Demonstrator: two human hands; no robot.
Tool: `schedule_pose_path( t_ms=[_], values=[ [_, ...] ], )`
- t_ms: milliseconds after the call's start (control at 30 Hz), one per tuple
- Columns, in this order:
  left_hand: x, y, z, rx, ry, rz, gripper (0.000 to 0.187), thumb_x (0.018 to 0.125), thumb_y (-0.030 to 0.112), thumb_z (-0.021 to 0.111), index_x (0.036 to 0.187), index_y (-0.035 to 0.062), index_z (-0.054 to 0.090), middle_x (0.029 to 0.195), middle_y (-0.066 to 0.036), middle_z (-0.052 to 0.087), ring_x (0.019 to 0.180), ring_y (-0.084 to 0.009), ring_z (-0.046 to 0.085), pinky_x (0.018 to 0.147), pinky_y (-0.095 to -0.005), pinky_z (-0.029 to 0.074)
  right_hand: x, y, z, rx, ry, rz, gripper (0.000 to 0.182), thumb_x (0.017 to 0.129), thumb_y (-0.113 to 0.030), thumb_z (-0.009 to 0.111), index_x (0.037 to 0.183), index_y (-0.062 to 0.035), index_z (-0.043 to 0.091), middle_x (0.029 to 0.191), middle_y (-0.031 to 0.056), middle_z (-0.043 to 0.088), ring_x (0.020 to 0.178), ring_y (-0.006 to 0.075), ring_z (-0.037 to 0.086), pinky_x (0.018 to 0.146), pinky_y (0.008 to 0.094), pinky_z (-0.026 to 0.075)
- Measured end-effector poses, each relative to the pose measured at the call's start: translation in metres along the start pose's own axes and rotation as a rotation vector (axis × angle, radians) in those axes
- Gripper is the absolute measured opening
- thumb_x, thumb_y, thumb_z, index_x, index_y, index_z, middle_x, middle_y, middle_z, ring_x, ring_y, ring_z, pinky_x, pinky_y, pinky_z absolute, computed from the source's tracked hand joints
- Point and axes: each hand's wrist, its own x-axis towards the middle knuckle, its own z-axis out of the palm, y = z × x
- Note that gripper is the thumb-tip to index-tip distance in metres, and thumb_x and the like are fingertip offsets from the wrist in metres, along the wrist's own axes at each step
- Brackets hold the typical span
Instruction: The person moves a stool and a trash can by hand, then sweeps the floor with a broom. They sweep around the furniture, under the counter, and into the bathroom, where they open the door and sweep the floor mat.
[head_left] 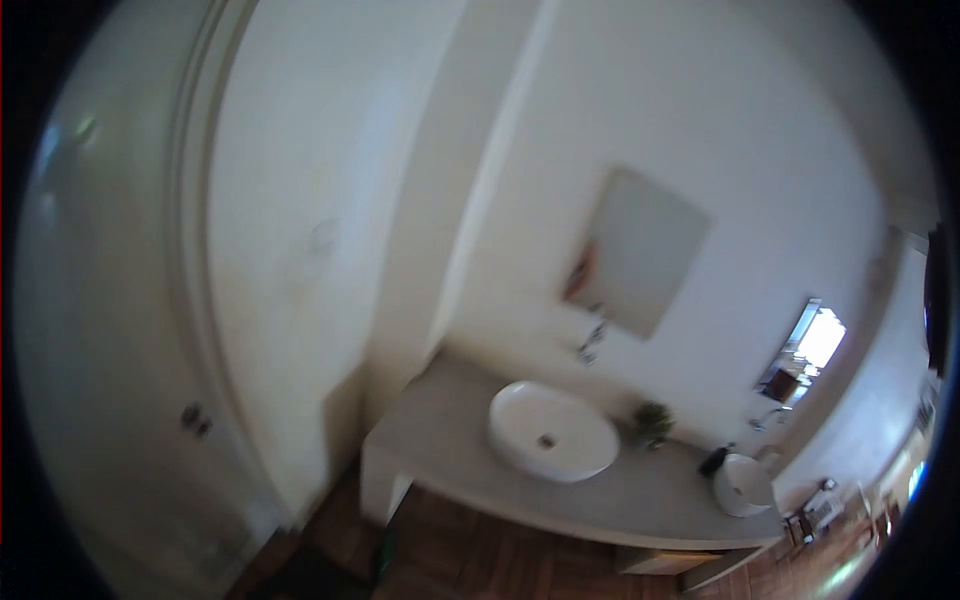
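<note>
Neither of my hands shows in the head view, so what they hold or touch is hidden. A white oval basin (pixel 553 432) sits on a grey counter (pixel 440 410), with a wall tap (pixel 591 343) above it. Farther right on the same counter is a second white basin (pixel 743 487), with a dark bottle (pixel 714 461) beside it. Between the basins stands a small green plant (pixel 653 423). The view is tilted and blurred.
A mirror (pixel 645 250) hangs over the nearer basin and another mirror (pixel 803 350) over the farther one. At the left is a pale door (pixel 110 330) with a dark handle (pixel 196 420). Under the counter lies a brown floor (pixel 480 550).
</note>
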Motion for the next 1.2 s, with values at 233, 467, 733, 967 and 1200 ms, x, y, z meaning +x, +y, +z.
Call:
schedule_pose_path(
  t_ms=[233,467,733,967,1200],
  values=[
    [-0.005,0.114,-0.055,0.201,-0.131,0.026,0.043,0.081,0.033,0.057,0.112,0.0036,0.058,0.110,-0.020,0.059,0.104,-0.0344,0.056,0.089,-0.0405,0.044,0.012,0.015,0.048,0.840,-0.201,0.259,0.029,0.092,-0.025,0.044,0.066,-0.0122,0.044,0.060,-0.0010,0.047,0.046,0.0081,0.040,0.041,0.0243,0.033],
    [0.133,0.310,-0.125,0.583,0.258,0.630,0.051,0.083,0.030,0.057,0.125,0.0029,0.045,0.124,-0.023,0.048,0.114,-0.0376,0.046,0.097,-0.0440,0.038,0.001,0.040,0.087,0.994,-0.176,0.373,0.013,0.091,-0.019,0.044,0.081,-0.0116,0.043,0.057,-0.0026,0.040,0.045,0.0075,0.039,0.039,0.0210,0.031],
    [0.206,0.248,-0.187,-0.170,0.969,-0.014,0.050,0.081,0.031,0.064,0.113,-0.0030,0.047,0.110,-0.021,0.053,0.100,-0.0309,0.054,0.087,-0.0397,0.042,-0.041,0.029,0.116,1.204,0.136,0.407,0.004,0.089,-0.015,0.046,0.092,-0.0122,0.043,0.056,0.0004,0.043,0.042,0.0112,0.041,0.036,0.0255,0.035],
    [0.284,0.166,-0.253,-0.929,0.916,-0.429,0.047,0.078,0.036,0.070,0.099,-0.0015,0.051,0.094,-0.016,0.056,0.081,-0.0235,0.057,0.075,-0.0353,0.049,-0.038,-0.066,0.136,1.176,0.358,0.518,0.009,0.090,-0.018,0.044,0.084,-0.0116,0.040,0.055,-0.0009,0.043,0.039,0.0084,0.040,0.033,0.0234,0.035],
    [0.280,0.156,-0.260,-1.684,0.379,-0.077,0.028,0.079,0.029,0.070,0.085,0.0059,0.055,0.074,-0.007,0.058,0.059,-0.0119,0.054,0.056,-0.0237,0.048,-0.011,-0.041,0.139,1.265,0.303,0.483,0.007,0.092,-0.015,0.044,0.091,-0.0086,0.041,0.059,0.0024,0.045,0.041,0.0102,0.043,0.034,0.0249,0.037]
  ],
)
